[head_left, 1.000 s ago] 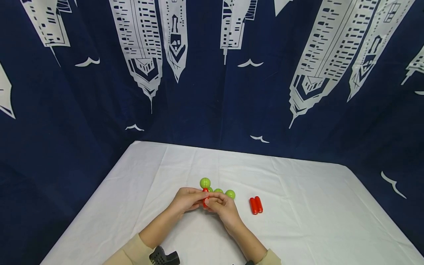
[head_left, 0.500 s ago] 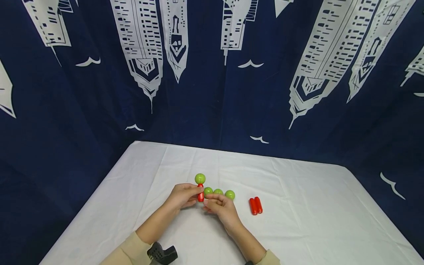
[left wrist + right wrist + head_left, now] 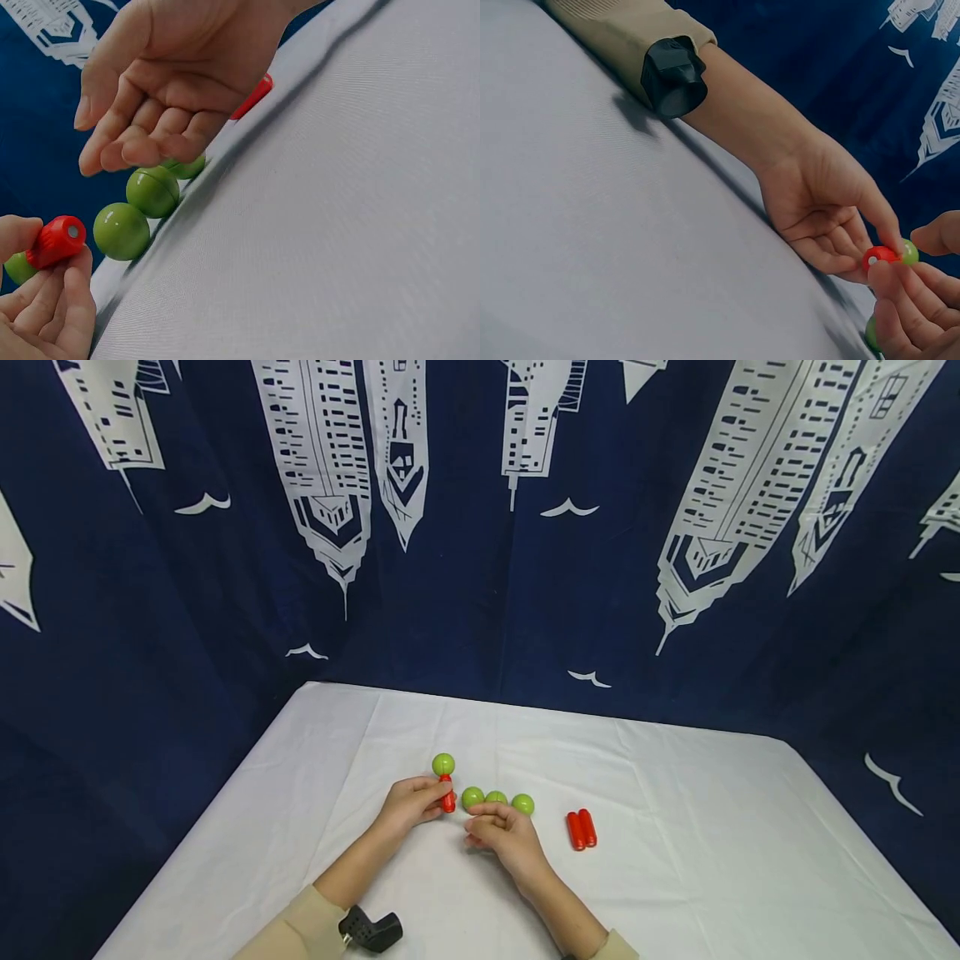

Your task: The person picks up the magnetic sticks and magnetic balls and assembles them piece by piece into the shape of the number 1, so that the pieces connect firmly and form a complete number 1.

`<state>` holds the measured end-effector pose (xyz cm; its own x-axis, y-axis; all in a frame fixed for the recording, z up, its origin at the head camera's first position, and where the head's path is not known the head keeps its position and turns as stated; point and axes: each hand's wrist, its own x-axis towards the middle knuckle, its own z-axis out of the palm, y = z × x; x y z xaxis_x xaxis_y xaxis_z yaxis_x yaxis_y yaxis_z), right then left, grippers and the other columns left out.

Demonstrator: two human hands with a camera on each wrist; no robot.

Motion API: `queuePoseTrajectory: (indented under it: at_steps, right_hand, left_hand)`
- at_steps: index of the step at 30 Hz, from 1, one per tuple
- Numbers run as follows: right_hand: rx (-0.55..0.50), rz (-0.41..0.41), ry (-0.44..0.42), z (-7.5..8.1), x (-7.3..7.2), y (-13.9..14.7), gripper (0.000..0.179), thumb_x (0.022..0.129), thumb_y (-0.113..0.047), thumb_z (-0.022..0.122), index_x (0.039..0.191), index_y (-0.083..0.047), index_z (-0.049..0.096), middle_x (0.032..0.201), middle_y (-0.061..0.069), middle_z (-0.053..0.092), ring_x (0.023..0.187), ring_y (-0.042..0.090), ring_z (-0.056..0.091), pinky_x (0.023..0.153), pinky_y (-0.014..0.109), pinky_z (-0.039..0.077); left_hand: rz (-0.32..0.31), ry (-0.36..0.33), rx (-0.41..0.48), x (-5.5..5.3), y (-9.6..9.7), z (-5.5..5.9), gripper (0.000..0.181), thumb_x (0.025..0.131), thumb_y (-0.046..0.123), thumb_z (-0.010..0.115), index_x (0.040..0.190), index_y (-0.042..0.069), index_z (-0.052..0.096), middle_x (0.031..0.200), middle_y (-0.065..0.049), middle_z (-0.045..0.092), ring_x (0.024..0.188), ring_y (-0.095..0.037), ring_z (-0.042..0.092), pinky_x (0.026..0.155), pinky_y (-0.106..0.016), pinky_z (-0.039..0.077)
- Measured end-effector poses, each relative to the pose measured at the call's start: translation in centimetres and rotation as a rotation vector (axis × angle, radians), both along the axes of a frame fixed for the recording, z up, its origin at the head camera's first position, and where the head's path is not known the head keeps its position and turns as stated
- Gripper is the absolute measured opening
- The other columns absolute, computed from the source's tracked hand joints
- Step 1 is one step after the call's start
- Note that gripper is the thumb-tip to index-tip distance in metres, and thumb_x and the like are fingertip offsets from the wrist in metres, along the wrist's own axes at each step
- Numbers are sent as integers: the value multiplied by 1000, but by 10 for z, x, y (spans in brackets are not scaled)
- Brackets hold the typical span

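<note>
In the head view my left hand (image 3: 412, 803) pinches a short red rod (image 3: 447, 795) between thumb and fingers. A green ball (image 3: 443, 764) is joined to the rod's far end. The left wrist view shows a silvery disc set in the rod's near end. My right hand (image 3: 508, 839) hovers to the right, fingers loosely bent, with nothing in it. Just beyond it, three more green balls sit in a row on the cloth: a left ball (image 3: 472, 798), a middle ball (image 3: 496, 797) partly hidden by fingers, and a right ball (image 3: 522, 804).
Two red rods lie side by side to the right of my right hand, a left rod (image 3: 575, 832) and a right rod (image 3: 588, 828). A white cloth (image 3: 712, 860) covers the table. Behind it hangs a dark blue curtain (image 3: 465, 635) with white buildings.
Both hands were on the red rod a second ago. The right hand has released it, and the left hand has carried the rod and its ball to the left.
</note>
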<state>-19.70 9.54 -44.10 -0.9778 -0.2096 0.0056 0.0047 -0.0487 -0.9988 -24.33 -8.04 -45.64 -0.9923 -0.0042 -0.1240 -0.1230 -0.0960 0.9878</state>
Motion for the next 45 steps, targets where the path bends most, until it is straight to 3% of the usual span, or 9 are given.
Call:
queuePoseTrajectory:
  at_steps: [16, 22, 25, 29, 32, 36, 45]
  right_hand:
    - [53, -67, 52, 14, -9, 12, 27, 87, 2, 64, 111, 12, 61, 88, 15, 67, 74, 17, 66, 72, 27, 55]
    - [136, -60, 153, 19, -17, 14, 26, 86, 5, 64, 111, 11, 62, 90, 11, 65, 79, 16, 63, 73, 22, 52]
    - [282, -57, 300, 17, -22, 14, 27, 85, 2, 69, 111, 6, 64, 93, 9, 66, 85, 17, 62, 76, 24, 52]
    - [567, -66, 551, 12, -29, 13, 32, 82, -6, 75, 112, 0, 66, 103, 7, 66, 97, 22, 63, 86, 38, 53]
    - [721, -58, 657, 8, -34, 11, 37, 82, -11, 76, 116, -2, 65, 110, 7, 65, 103, 24, 61, 90, 43, 51]
    - [850, -53, 696, 7, -38, 7, 41, 81, -19, 76, 117, -3, 65, 112, 6, 66, 104, 24, 60, 92, 44, 48]
    - [1032, -69, 672, 2, -43, 4, 41, 81, -29, 77, 111, -4, 67, 105, 7, 68, 100, 23, 60, 86, 43, 42]
  left_hand:
    - [-74, 14, -7, -6, -4, -4, 19, 92, 9, 66, 91, -10, 67, 81, -8, 70, 71, -10, 64, 67, -22, 55]
    - [-69, 22, -15, -5, -4, -1, 19, 92, 9, 67, 89, -9, 68, 83, -9, 70, 72, -11, 65, 67, -22, 55]
    - [-57, 13, -22, -4, -3, -1, 20, 92, 12, 68, 89, -8, 68, 84, -7, 70, 72, -11, 65, 67, -21, 55]
    - [-78, 18, -20, -3, -4, -1, 19, 93, 10, 66, 87, -8, 68, 83, -7, 70, 72, -10, 64, 67, -21, 54]
    - [-101, 33, -16, 4, -4, 9, 18, 93, 7, 64, 88, -11, 67, 82, -8, 70, 72, -10, 63, 68, -21, 54]
    - [-111, 47, -10, 15, -4, 25, 18, 93, 4, 63, 88, -12, 66, 82, -8, 70, 72, -9, 63, 68, -21, 54]
    - [-123, 54, -17, 19, -3, 30, 18, 93, 5, 62, 89, -12, 65, 82, -8, 70, 72, -10, 64, 69, -21, 54]
